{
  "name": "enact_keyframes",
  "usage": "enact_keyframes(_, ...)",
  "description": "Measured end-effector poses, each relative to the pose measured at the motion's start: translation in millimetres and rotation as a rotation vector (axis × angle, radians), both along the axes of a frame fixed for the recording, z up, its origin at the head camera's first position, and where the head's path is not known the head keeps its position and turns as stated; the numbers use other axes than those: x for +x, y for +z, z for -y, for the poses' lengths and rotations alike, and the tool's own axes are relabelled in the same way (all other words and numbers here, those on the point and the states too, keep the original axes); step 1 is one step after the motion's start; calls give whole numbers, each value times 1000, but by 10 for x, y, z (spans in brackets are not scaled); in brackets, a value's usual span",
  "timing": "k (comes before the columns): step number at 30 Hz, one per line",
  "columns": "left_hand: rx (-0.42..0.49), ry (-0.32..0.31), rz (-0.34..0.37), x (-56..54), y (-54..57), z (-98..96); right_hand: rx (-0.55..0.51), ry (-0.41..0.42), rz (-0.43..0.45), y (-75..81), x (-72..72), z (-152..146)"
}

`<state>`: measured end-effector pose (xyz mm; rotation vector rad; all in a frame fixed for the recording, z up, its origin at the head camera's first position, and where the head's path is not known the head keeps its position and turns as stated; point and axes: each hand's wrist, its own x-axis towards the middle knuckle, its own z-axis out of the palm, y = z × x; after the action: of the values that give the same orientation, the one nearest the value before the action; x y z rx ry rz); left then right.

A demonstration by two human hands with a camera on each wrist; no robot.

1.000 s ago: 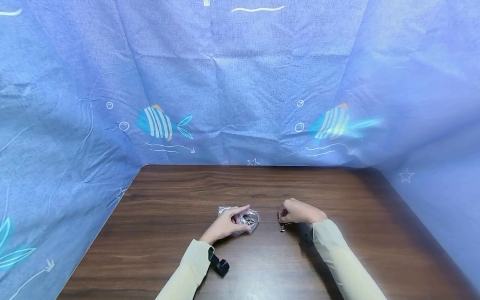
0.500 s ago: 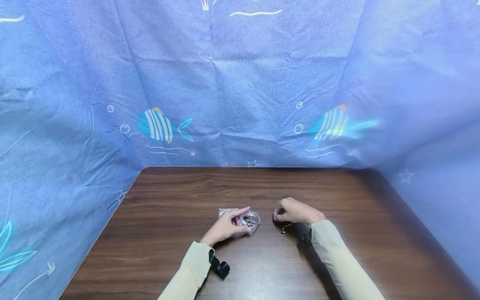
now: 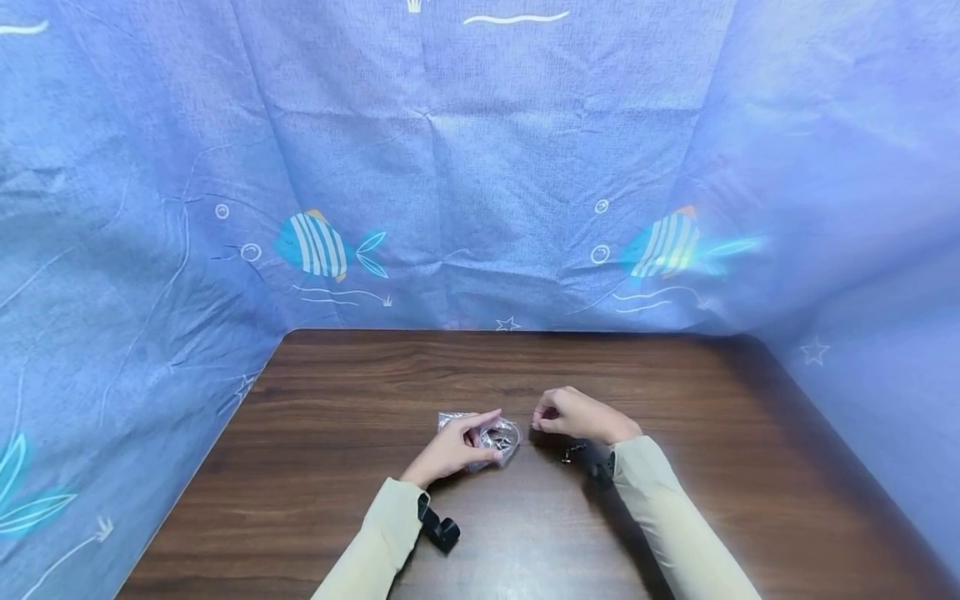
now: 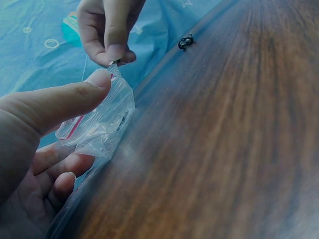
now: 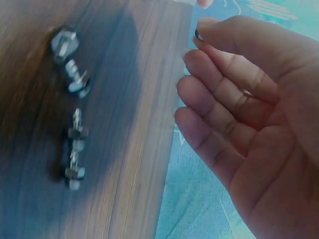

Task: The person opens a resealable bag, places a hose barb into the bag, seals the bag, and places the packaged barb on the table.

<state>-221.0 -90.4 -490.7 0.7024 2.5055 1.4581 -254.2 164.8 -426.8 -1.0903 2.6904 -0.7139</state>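
Note:
My left hand [image 3: 448, 450] holds a clear zip bag [image 4: 110, 124] with a red seal line, thumb and fingers spread at its mouth. Small metal parts show inside the bag. To its right, my right hand [image 3: 583, 415] pinches a tiny metal piece [image 5: 198, 35] between thumb and index finger; most of it is hidden by the fingertips. In the left wrist view those fingertips come right at the bag's mouth. Several small silver bolts with nuts [image 5: 76, 132] lie on the table below the right hand, roughly in a row in the right wrist view.
The dark brown wooden table [image 3: 360, 375] has blue cloth [image 3: 495, 183] with fish prints hanging behind it and at both sides. A black wrist camera [image 3: 441, 532] sticks out from the left sleeve, close over the tabletop.
My right hand has moved left from the bolts toward the bag, with the tiny metal piece between its fingertips. My left hand and the bag have stayed in place.

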Motion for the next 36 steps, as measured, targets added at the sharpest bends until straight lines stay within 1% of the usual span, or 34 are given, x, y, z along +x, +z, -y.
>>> enact_keyframes(13, 7, -8, -20, -19, -16, 3, -6, 28, -35, 26, -2, 199)
enact_keyframes(24, -4, -1, 10, -21, -19, 3, -15, 53, -39, 46, 4, 321)
enact_keyframes(36, -3, -2, 6, -21, -16, 3, -17, 51, -40, 60, 16, 372)
